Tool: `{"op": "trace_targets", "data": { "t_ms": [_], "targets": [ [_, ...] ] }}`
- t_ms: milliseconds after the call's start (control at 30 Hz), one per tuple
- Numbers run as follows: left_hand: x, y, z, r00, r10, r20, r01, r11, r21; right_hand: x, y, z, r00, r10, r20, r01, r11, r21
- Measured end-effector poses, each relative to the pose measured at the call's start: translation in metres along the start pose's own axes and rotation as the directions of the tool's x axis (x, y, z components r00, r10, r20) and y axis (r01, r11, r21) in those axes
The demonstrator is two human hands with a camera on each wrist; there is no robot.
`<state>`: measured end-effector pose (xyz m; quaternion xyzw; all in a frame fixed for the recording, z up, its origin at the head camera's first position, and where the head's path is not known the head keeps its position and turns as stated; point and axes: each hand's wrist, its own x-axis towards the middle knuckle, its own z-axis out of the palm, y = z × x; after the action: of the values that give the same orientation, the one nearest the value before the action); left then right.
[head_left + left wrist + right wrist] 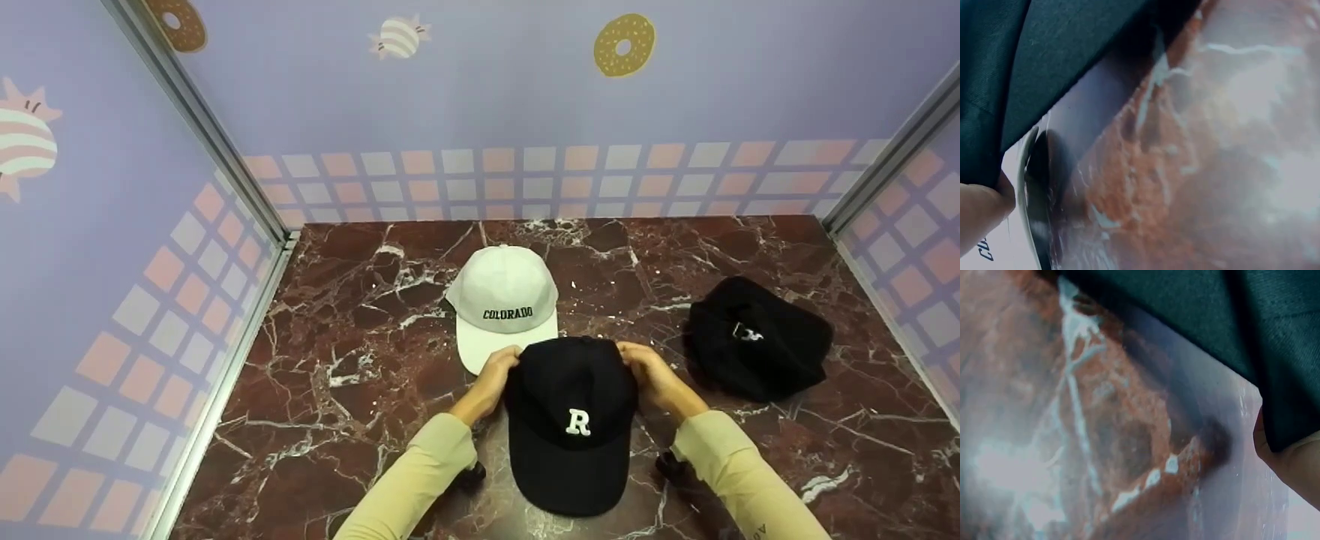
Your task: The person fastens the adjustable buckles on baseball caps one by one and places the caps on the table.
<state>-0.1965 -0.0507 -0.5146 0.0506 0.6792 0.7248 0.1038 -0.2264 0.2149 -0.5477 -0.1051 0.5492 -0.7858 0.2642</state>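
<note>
Between both hands is a black cap (571, 390) with a white letter R, its brim toward me. The left hand (493, 379) grips the cap's left rear edge, and the right hand (654, 375) grips the right rear edge. In the left wrist view, the thumb (994, 199) pinches the dark fabric (1044, 67). The right wrist view has a finger or thumb (1266, 444) at the fabric's (1202, 315) lower corner, above the tabletop. Just behind lies a white cap (504, 289) marked COLORADO, its brim partly covered by the black cap.
A second black cap (759, 341) with a small white emblem lies at the right. The tabletop (337, 427) is dark red marble pattern with white veins. Patterned panels enclose it: a back wall (510, 97), a left wall (67, 247) and a right wall (922, 195).
</note>
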Motion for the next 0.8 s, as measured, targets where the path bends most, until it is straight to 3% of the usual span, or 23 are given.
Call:
{"op": "trace_targets", "data": {
  "t_ms": [133, 300, 567, 733, 800],
  "targets": [
    [0.003, 0.002, 0.000, 1.000, -0.003, 0.022, 0.002, 1.000, 0.031, -0.001, -0.006, -0.001, 0.998, 0.039, 0.054, -0.041, 0.998, 0.047],
    [0.004, 0.006, 0.000, 0.994, -0.005, 0.108, -0.002, 0.997, 0.072, -0.003, -0.019, -0.002, 0.984, -0.017, 0.177, 0.021, 0.999, -0.023],
    [0.010, 0.028, 0.008, 0.951, -0.016, 0.308, -0.061, 0.969, 0.239, 0.000, -0.035, 0.004, 0.963, 0.005, 0.270, 0.025, 0.994, -0.108],
    [0.014, 0.043, 0.015, 0.930, -0.018, 0.366, -0.107, 0.942, 0.318, 0.003, -0.039, 0.007, 0.949, -0.005, 0.315, 0.052, 0.989, -0.141],
    [0.015, 0.046, 0.018, 0.924, -0.025, 0.381, -0.096, 0.950, 0.296, 0.003, -0.041, 0.010, 0.944, -0.009, 0.330, 0.061, 0.987, -0.147]
  ]
}}
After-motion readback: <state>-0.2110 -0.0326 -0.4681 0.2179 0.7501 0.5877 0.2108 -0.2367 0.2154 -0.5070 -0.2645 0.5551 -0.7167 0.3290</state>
